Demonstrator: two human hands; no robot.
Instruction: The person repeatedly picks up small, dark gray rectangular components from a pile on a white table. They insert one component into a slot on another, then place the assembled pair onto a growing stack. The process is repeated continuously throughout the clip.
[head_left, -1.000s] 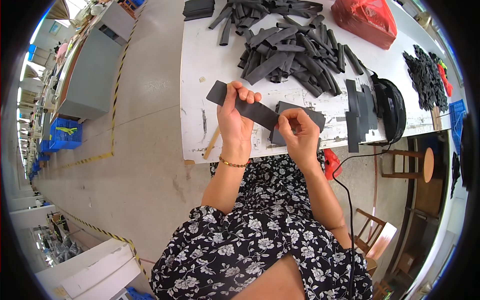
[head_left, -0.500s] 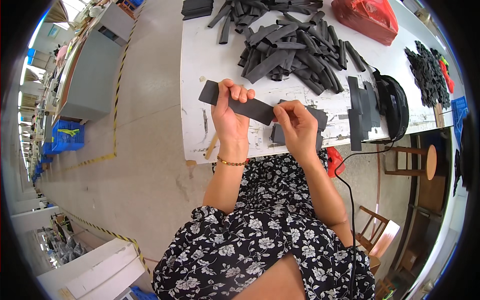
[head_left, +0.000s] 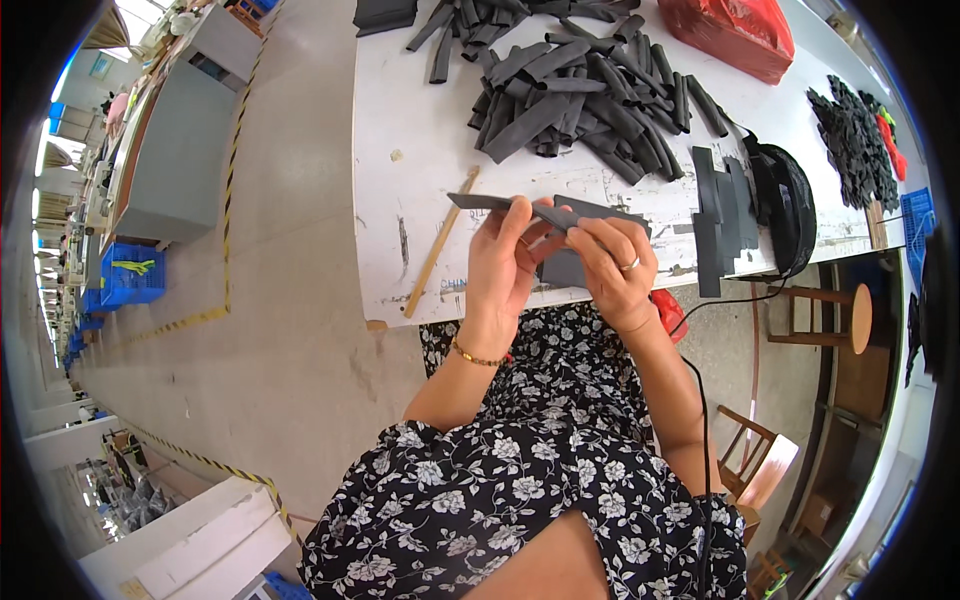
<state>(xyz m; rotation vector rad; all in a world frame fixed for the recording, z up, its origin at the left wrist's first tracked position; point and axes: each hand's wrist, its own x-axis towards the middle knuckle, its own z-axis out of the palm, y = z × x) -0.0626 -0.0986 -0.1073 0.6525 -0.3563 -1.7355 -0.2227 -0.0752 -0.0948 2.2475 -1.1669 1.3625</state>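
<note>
A dark grey strip of sheet material (head_left: 482,202) is held above the table's front part, seen nearly edge-on and bent along its length. My left hand (head_left: 503,255) is closed on its middle, with the thumb on the near face. Close beside it, my right hand (head_left: 612,262) pinches the strip's right end, which the fingers partly hide. Below and behind my hands lie flat dark grey strips (head_left: 565,268) on the table. A thin wooden stick (head_left: 440,245) rests on the table left of my left hand.
A heap of rolled dark grey tubes (head_left: 580,95) covers the table's far middle. Flat strips (head_left: 708,215) and a black mesh-covered bag (head_left: 785,210) with a cable lie to the right. Further off are a red plastic bag (head_left: 735,35) and a dark pile (head_left: 852,140). A wooden stool (head_left: 835,318) stands right.
The strip has turned from showing its flat face to nearly edge-on. My left hand has moved right, nearer to my right hand, uncovering the wooden stick.
</note>
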